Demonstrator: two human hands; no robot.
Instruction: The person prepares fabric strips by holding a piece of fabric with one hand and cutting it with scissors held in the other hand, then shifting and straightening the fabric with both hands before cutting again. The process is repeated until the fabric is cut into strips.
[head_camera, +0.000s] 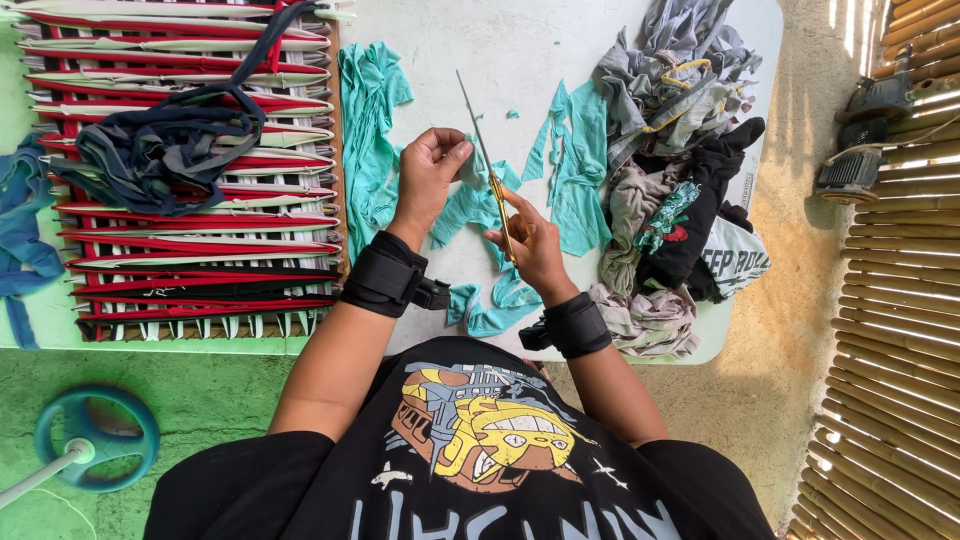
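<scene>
One head-worn camera looks steeply down, close over the white table (560, 40) and the person's lap.

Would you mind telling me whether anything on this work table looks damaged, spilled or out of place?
Nothing looks damaged by accident. Teal fabric scraps lie scattered around the left hand and the right hand holding scissors, and the clothing pile hangs over the table edge.

Free: bare white table (520, 40) at the far middle, between teal cloth strips (372, 140) | Left: blocked by weaving frame (190, 170) strung with red and white strips, dark cloth bundle (160, 150) on top | Right: blocked by heap of clothes (680, 170) | Centre: scissors (488, 170) and teal scraps between both hands
</scene>
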